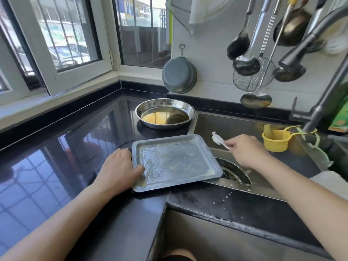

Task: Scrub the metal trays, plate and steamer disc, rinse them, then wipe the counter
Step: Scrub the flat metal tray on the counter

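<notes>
Silver-grey tray [175, 162] under my left hand [120, 170], filmed with pale yellowish streaks. Glossy black surface [75, 147]. Steel round pan [165, 113] with yellow liquid. White scraper [219, 139] in my right hand [246, 150]. Yellow cup [275, 140]; grey basin [178, 75].

We note the tray [175, 162] hides part of the sink drain [235, 172]. The faucet [308, 49] and hanging ladles [246, 63] are cut off at the top edge.

Home kitchen: sink [235, 127], hanging ladles [246, 65], counter [75, 147].
</notes>
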